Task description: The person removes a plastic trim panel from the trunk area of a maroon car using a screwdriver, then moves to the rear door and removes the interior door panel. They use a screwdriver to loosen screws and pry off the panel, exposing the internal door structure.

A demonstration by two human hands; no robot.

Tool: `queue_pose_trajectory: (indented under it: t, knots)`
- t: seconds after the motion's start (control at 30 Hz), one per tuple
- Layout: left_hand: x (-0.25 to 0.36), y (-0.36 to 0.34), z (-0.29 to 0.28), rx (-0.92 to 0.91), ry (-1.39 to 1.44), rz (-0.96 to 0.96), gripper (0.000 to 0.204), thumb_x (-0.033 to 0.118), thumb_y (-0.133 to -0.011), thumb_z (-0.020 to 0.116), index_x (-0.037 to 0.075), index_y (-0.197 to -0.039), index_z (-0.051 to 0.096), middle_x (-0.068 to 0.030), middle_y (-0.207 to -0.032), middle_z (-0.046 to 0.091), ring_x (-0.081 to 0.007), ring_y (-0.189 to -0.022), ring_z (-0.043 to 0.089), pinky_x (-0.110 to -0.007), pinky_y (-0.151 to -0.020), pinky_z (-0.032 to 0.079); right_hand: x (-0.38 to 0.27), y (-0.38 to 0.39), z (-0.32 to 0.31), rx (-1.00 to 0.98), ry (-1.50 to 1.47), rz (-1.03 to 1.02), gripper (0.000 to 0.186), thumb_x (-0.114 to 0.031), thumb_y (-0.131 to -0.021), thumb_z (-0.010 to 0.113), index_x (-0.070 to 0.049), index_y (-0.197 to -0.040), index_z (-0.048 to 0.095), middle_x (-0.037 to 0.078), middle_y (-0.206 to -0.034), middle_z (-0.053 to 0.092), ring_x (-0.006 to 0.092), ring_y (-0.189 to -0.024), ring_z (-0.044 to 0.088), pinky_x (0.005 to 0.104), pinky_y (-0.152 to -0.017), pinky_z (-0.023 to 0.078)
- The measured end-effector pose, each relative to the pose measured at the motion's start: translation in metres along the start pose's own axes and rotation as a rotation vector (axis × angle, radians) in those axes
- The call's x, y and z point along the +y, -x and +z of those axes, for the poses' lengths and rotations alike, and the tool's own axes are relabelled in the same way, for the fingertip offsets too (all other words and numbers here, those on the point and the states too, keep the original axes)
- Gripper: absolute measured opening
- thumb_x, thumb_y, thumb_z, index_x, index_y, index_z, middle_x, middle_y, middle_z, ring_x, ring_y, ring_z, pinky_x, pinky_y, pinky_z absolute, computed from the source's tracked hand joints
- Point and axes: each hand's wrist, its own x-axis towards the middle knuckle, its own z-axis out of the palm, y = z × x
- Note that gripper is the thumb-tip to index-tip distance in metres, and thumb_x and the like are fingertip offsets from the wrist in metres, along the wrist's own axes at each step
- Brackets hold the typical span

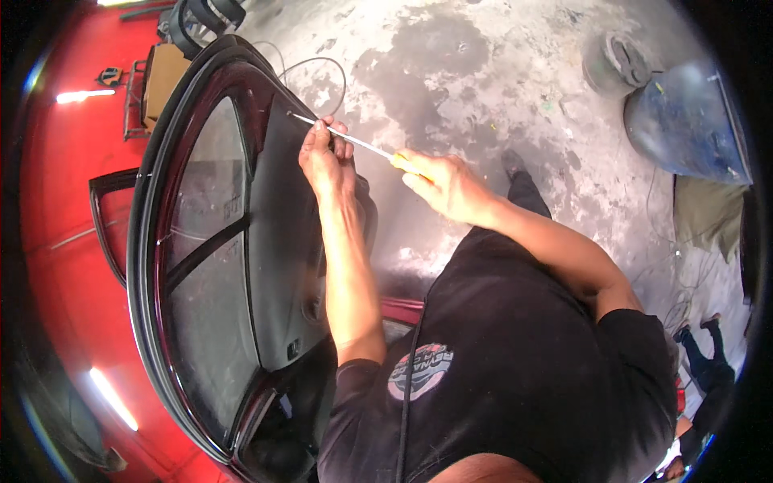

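Observation:
A long screwdriver (364,144) with a pale shaft and a yellow handle slants across the upper middle of the view. My right hand (449,187) is wrapped round its handle. Nearer the tip, the fingers of my left hand (324,161) are closed on the shaft. The tip meets the dark inner panel (282,209) of a maroon car door, close to the panel's upper far end. Whether a screw sits under the tip is too small to tell. The door's window glass (208,209) lies to the left, divided by a black bar.
A blue drum (684,121) and a grey bucket (616,64) stand at the far right on the stained concrete floor (483,72). A thin cable (345,80) loops beyond the door. Leftward are a cardboard box (165,84) and a red wall (68,209). Another person (708,362) is at lower right.

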Motion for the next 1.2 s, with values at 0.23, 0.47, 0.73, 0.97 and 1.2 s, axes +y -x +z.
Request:
queue_pose_trajectory:
  t: [0.23,0.47,0.73,0.97,1.2]
  knots:
    - [-0.001,-0.006,-0.003,0.022,-0.044,-0.011,0.020,0.012,-0.103,0.048,-0.005,-0.105,0.058,-0.0151,-0.084,0.065,-0.0091,-0.050,0.037,-0.025,-0.048,0.032,-0.021,-0.010,-0.022,-0.095,-0.226,0.248,0.035,-0.021,-0.098,0.056,-0.004,-0.128,0.057,0.011,-0.083,0.066,0.0247,-0.067,0.065,0.0358,-0.062,0.052]
    - [-0.004,0.014,0.004,0.031,-0.055,0.019,0.021,0.012,-0.102,0.048,-0.006,-0.107,0.058,-0.0127,-0.084,0.063,-0.0091,-0.052,0.038,-0.024,-0.047,0.031,-0.002,-0.011,-0.012,-0.088,-0.170,0.204,0.034,-0.020,-0.099,0.057,-0.004,-0.129,0.056,0.007,-0.079,0.063,0.0133,-0.064,0.060,0.0263,-0.056,0.047]
    - [-0.146,0.095,-0.109,0.401,0.239,-0.362,0.013,0.013,-0.094,0.054,0.004,-0.091,0.061,-0.0068,-0.069,0.057,-0.0197,-0.058,0.052,-0.038,-0.059,0.045,-0.003,-0.019,-0.015,0.007,0.166,-0.114,0.041,-0.019,-0.100,0.056,0.002,-0.135,0.051,0.006,-0.082,0.065,0.0144,-0.058,0.060,0.0295,-0.057,0.051]
    - [-0.263,0.256,-0.170,0.728,0.510,-0.397,0.014,0.009,-0.090,0.060,-0.004,-0.098,0.059,-0.0159,-0.085,0.061,-0.0344,-0.072,0.059,-0.049,-0.077,0.054,0.003,-0.037,-0.041,-0.394,-0.566,0.444,0.040,-0.020,-0.098,0.057,0.000,-0.133,0.053,0.008,-0.076,0.059,0.0130,-0.059,0.057,0.0291,-0.055,0.045]
    - [-0.291,0.308,-0.143,0.954,0.395,-0.247,0.014,0.003,-0.088,0.059,-0.009,-0.096,0.057,-0.0202,-0.089,0.060,-0.0368,-0.079,0.061,-0.049,-0.073,0.056,0.010,-0.041,-0.027,-0.252,-0.184,0.079,0.040,-0.019,-0.101,0.053,-0.003,-0.137,0.051,0.000,-0.070,0.053,0.0065,-0.047,0.045,0.0226,-0.040,0.038]
